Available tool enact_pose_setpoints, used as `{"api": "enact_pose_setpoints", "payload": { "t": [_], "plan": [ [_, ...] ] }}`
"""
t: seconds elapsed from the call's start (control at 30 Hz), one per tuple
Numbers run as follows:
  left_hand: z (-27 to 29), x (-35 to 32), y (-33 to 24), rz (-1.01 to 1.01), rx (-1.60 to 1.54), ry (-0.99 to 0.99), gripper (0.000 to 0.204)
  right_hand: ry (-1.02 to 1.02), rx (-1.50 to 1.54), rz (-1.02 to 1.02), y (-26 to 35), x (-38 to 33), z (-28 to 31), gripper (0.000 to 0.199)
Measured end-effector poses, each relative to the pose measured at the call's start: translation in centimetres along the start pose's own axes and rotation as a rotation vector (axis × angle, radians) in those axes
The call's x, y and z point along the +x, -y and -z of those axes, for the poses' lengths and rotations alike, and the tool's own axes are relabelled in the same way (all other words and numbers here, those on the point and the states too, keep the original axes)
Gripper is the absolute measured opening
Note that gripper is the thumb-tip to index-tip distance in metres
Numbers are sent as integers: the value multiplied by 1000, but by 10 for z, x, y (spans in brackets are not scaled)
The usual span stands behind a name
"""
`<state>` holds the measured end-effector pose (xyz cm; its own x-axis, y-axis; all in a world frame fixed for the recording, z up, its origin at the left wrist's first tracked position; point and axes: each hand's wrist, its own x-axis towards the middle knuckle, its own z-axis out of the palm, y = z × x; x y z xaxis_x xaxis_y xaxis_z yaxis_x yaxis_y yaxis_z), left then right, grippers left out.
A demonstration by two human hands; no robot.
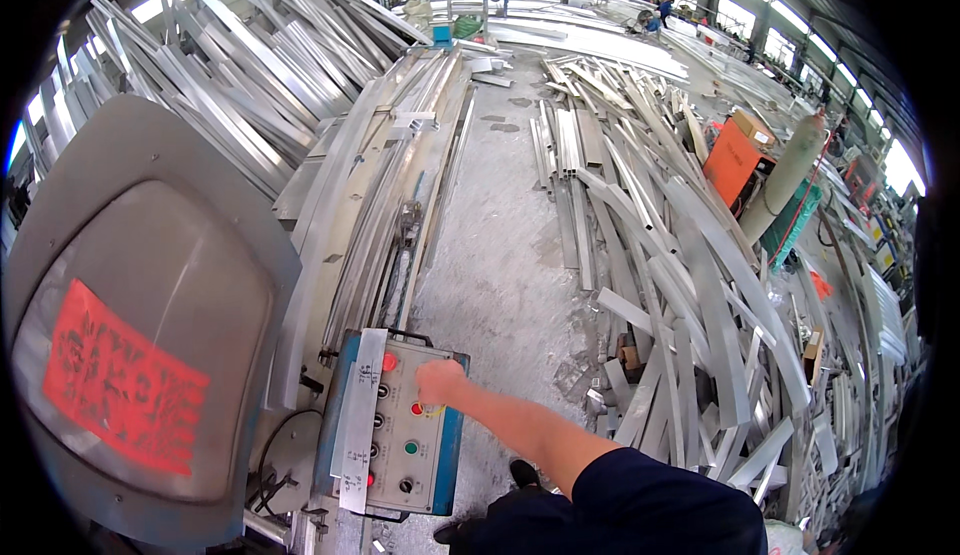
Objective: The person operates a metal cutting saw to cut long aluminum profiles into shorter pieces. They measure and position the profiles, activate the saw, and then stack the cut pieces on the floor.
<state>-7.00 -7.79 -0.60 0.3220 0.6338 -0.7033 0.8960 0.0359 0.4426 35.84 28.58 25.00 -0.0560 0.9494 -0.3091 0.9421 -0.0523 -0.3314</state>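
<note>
My right hand (441,384) reaches across to a grey control panel (398,465) with a blue housing. Its fingers are curled over the panel's upper right part, and what lies under them is hidden. Just below the hand shows a small red button (418,409), then a green button (411,448) and a black knob (405,485). A larger red button (389,362) sits to the hand's left. Along the panel's left side lies a flat silvery metal strip (357,425) with handwriting on it, beside a column of knobs. My left hand is out of view.
A big grey machine guard (190,255) with an orange-red sheet stands at left. Beyond the panel runs a long machine bed (350,185) carrying metal profiles. Heaped profiles (690,295) line the aisle's right side, near an orange box (735,160) and a gas cylinder (785,175).
</note>
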Motion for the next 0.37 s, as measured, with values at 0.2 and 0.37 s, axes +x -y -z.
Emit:
{"api": "enact_pose_setpoints", "payload": {
  "t": [0.2, 0.37],
  "plan": [
    [6, -18, -14, 152, -137, -75, 55, 16, 9, 14, 0, -2, 0, 30],
    [10, -22, -20, 223, -203, -19, 58, 24, 26, 4, -5, 3, -3, 34]
  ]
}}
